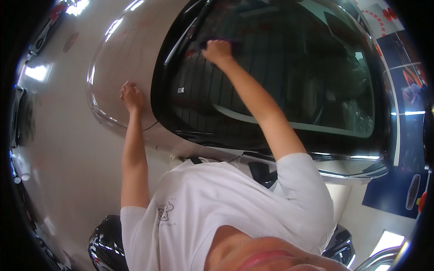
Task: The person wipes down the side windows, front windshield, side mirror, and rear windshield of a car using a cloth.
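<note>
My right hand (pixel 219 51) is closed on a dark purple cloth (pixel 235 44), pressed against the dark glass (pixel 280 67) of a car. Only part of the cloth shows around the fingers. Further left, my left hand (pixel 131 95) rests on the car's light, glossy body panel (pixel 122 54), its fingers a little bent and apart, with nothing seen in it. A small pale label (pixel 181 90) shows on the glass between the two hands.
The car's side runs close along my white shirt (pixel 235 194). A glossy black object (pixel 107 241) is at the lower left. Dark blue panels with pictures (pixel 407 77) stand at the right. Other vehicles show at the far left edge.
</note>
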A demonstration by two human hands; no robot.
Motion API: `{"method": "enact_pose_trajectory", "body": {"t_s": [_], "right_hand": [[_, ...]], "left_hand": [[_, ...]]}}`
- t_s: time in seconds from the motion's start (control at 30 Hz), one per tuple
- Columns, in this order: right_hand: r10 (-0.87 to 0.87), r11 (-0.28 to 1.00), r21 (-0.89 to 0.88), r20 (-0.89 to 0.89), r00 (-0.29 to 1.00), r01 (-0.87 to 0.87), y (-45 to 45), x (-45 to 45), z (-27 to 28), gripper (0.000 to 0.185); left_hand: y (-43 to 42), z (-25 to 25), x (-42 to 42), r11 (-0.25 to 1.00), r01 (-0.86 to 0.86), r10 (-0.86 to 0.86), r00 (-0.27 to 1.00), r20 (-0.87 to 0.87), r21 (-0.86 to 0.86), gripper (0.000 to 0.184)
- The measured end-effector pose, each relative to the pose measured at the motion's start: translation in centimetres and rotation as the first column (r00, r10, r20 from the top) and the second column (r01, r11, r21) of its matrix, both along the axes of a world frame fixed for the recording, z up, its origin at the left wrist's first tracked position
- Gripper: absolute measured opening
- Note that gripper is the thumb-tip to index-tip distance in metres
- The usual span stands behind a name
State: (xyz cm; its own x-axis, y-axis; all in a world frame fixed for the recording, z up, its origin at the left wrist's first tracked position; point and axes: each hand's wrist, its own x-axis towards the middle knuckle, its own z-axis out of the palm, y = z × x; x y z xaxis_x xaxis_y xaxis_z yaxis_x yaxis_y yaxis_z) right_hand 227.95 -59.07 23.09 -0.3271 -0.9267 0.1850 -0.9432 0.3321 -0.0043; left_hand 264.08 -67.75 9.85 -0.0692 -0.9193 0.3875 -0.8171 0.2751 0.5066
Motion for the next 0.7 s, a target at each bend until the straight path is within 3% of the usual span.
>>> {"method": "enact_pose_trajectory", "body": {"t_s": [0.17, 0.23, 0.3, 0.33, 0.47, 0.63, 0.7], "right_hand": [[-0.438, 0.899, -0.067, -0.065, 0.897, 0.433, 12.9, -14.4, 12.2, 0.050], [-0.679, 0.734, -0.050, -0.087, 0.729, 0.678, 20.3, -20.1, 17.9, 0.055], [-0.806, 0.591, -0.142, -0.155, 0.572, 0.794, 29.2, -28.1, 21.2, 0.065], [-0.877, 0.476, -0.206, -0.172, 0.448, 0.855, 32.7, -27.9, 23.7, 0.065], [-0.962, 0.263, -0.406, -0.184, 0.204, 0.875, 43.5, -32.4, 26.7, 0.060], [-0.964, 0.151, -0.436, -0.262, 0.035, 0.887, 40.1, -33.2, 25.6, 0.052], [-0.966, 0.220, -0.274, -0.193, 0.171, 0.936, 35.4, -32.9, 25.1, 0.050]], "left_hand": [[0.2, 0.2, 0.2, 0.999, 0.000, -0.003, 0.998, 0.068, 0.043, 0.026], [-0.3, -0.6, 0.4, 0.998, 0.020, -0.023, 0.999, 0.040, 0.062, 0.027], [-0.2, -0.4, 0.3, 0.999, 0.007, -0.010, 0.998, 0.065, 0.052, 0.027], [-0.2, -0.5, 0.4, 0.998, 0.003, -0.008, 0.995, 0.096, 0.056, 0.027], [-0.1, -0.5, 0.1, 1.000, 0.003, -0.006, 0.996, 0.090, 0.025, 0.026], [0.2, 0.9, -0.7, 0.998, -0.029, 0.024, 0.995, 0.098, 0.055, 0.024], [0.7, 1.3, -1.1, 0.999, -0.015, 0.010, 0.995, 0.096, 0.043, 0.023]]}}
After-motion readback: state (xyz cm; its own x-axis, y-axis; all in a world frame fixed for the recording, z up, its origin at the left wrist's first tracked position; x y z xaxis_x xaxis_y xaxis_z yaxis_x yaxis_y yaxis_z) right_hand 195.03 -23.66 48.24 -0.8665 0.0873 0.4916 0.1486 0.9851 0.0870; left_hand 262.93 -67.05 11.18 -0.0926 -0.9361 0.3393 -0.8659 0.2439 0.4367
